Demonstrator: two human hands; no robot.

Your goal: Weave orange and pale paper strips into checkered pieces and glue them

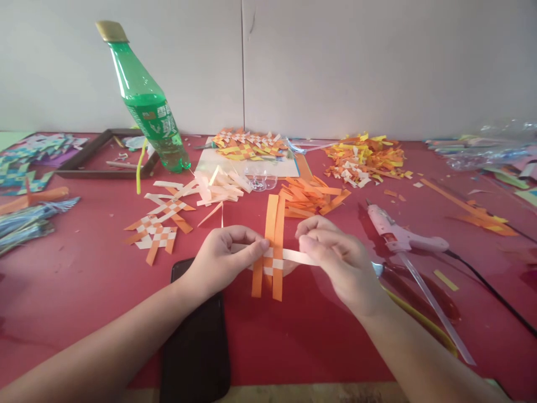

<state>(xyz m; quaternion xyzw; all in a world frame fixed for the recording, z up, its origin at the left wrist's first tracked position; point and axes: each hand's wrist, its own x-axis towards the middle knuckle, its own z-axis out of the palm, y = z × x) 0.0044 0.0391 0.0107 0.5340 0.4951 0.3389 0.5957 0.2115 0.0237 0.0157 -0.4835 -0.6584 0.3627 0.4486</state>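
Both my hands work on a small weave of paper strips (272,254) held just above the red table (293,341). Two or three orange strips run upright and pale strips cross them. My left hand (222,258) pinches the weave's left side between thumb and fingers. My right hand (335,254) is closed on the right end of a pale horizontal strip (300,257). A black phone (196,347) lies under my left wrist.
A tilted green bottle (153,112) stands at the back left beside a dark frame (90,165). Finished woven pieces (158,226), loose pale strips (218,187) and orange strips (308,196) lie ahead. A glue gun (398,235) and scissors (419,285) lie right. Scrap heaps (364,159) sit behind.
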